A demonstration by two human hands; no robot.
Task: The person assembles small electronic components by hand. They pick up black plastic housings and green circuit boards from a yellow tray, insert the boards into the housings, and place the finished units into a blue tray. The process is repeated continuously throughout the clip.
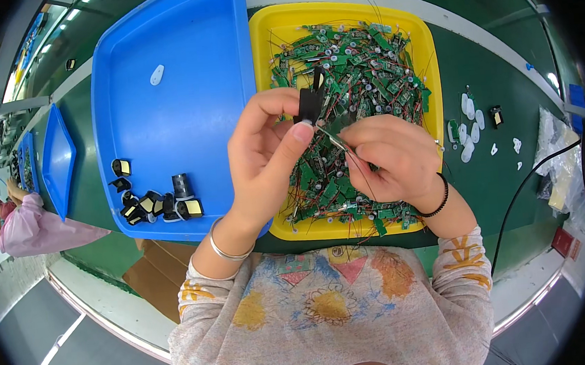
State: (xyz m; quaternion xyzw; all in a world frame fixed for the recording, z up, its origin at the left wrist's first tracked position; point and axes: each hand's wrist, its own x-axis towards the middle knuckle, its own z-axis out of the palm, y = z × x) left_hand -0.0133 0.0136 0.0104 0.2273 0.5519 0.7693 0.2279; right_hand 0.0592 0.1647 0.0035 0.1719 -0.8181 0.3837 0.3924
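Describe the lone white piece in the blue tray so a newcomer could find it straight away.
The big blue tray sits left of the yellow tray heaped with green circuit boards. Inside the blue tray, toward its far side, lies a small white oval piece. It lies by itself, pale, unlike the black parts bunched toward the near left corner.

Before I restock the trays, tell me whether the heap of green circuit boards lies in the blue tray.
No, the green circuit boards are heaped in the yellow tray, right of the blue tray.

Both hands [261,147] [399,158] close together, fingers [377,130] bent
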